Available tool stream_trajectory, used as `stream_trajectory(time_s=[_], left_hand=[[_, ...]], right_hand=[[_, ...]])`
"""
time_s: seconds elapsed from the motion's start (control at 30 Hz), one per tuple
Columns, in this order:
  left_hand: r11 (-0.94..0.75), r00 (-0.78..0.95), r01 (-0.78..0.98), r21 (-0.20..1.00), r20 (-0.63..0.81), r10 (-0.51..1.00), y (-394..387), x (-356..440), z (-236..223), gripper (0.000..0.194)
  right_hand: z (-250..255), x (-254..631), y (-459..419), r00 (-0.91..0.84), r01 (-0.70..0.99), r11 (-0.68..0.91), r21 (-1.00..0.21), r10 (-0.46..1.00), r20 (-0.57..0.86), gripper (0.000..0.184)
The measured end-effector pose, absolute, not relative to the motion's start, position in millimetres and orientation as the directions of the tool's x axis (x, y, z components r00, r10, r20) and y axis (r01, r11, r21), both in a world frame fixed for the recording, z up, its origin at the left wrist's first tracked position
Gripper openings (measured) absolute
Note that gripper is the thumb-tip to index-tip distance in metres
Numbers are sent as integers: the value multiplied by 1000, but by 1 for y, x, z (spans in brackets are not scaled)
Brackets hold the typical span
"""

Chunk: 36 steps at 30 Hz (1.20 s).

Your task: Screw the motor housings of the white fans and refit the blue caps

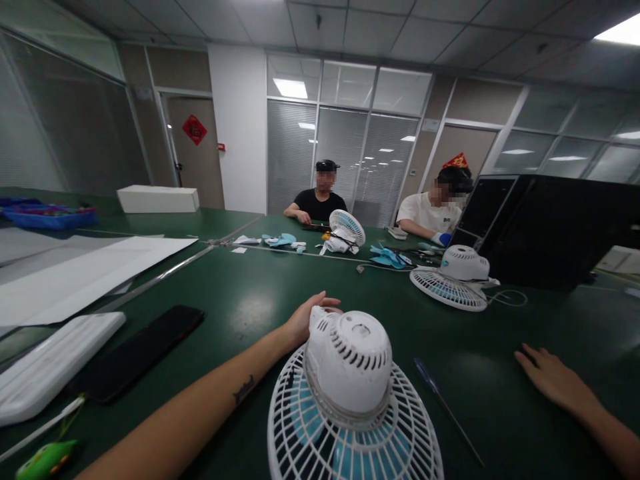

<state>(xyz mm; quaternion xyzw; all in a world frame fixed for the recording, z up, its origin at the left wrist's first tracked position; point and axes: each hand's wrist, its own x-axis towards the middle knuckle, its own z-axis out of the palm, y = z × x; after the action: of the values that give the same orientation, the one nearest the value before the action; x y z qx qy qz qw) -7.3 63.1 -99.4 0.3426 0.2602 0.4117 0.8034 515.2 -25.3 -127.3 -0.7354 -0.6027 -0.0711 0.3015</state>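
A white fan lies grille-down at bottom centre, a screwdriver beside it on the tabletop. The right hand, lower right, has its grip spread loosely; the left hand, centre, is partly hidden: its grip I cannot tell.

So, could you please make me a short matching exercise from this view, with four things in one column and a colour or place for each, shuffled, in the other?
Column one
1. Nearest desk fan
2. Screwdriver
3. Smartphone
4. Right hand

Column two
A. Black, lying to the left of the left forearm
B. On the green tabletop, farthest right of the four
C. White, lying face down
D. Blue-handled and slender

Right pairs: 1-C, 2-D, 3-A, 4-B
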Motion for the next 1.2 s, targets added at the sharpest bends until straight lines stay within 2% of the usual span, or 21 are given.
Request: stream_trajectory(time_s=[0.07, 0.1, 0.3, 0.43, 0.63, 0.83, 0.93, 1.07, 1.13, 1.2], left_hand=[[420, 523, -482, 769, -131, 842, 63, -7, -100, 36], [416, 521, -482, 771, -129, 844, 64, -7, -101, 36], [418, 507, -488, 766, -142, 850, 63, -7, -101, 32], [425, 505, -482, 766, -153, 849, 62, -7, -100, 32], [418, 503, -483, 769, -147, 852, 63, -7, -102, 36], [418, 500, -473, 776, -154, 852, 64, -6, -100, 35], [412, 493, -464, 784, -157, 856, 62, -6, -98, 34], [392, 478, -447, 804, -156, 865, 59, -6, -95, 35], [372, 464, -440, 817, -148, 873, 56, -5, -92, 36], [342, 442, -434, 834, -133, 887, 54, -5, -88, 36]], right_hand=[[-126, 502, -25, 327, 925, -209, -317, 863, 385, 50], [-126, 494, -24, 320, 929, -218, -299, 880, 350, 53], [-125, 426, -23, 90, 954, -11, -299, 964, 251, 63], [-113, 393, -28, -19, 951, 77, -299, 981, 193, 63], [-112, 394, -35, -51, 928, 127, -351, 974, 220, 67], [-116, 387, -50, -124, 889, 231, -396, 953, 277, 58], [-117, 385, -57, -94, 838, 230, -495, 954, 283, 55], [-119, 383, -58, -23, 590, 230, -774, 963, 269, 53], [-118, 379, -57, 45, 471, 211, -856, 964, 262, 62], [-114, 374, -57, 120, 409, 202, -890, 955, 271, 72]])
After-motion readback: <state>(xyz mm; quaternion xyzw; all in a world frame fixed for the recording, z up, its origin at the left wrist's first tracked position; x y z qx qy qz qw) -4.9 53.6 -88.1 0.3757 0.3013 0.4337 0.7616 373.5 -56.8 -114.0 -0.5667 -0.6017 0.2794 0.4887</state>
